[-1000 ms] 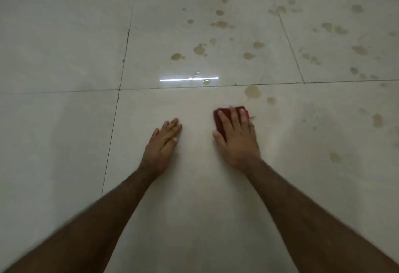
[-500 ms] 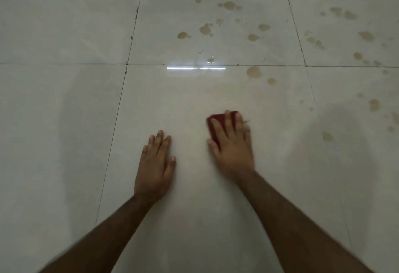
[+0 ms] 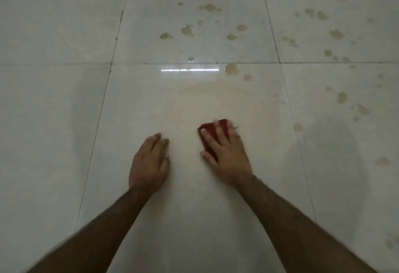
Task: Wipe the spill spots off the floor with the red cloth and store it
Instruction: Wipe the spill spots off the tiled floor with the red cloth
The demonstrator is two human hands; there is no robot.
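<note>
A folded red cloth [image 3: 209, 135] lies flat on the pale floor tile, mostly hidden under my right hand [image 3: 224, 152], whose straight fingers press down on it. My left hand [image 3: 150, 162] rests flat on the floor to the left of the cloth, holding nothing. Several brownish spill spots dot the tiles beyond the hands; the closest ones are a large spot [image 3: 231, 69] and a small spot [image 3: 247, 77] just past the cloth. More spots [image 3: 187, 30] spread over the far tile and the right-hand tiles [image 3: 341, 97].
Glossy cream floor tiles [image 3: 64, 121] with dark grout lines fill the view. A bright light reflection [image 3: 190, 70] lies on the tile ahead of the hands. A faint smeared patch [image 3: 216, 91] shows ahead of the cloth.
My right hand and the cloth have drawn back toward me, away from the nearest spots. My left hand also shifted back and stays flat on the floor.
</note>
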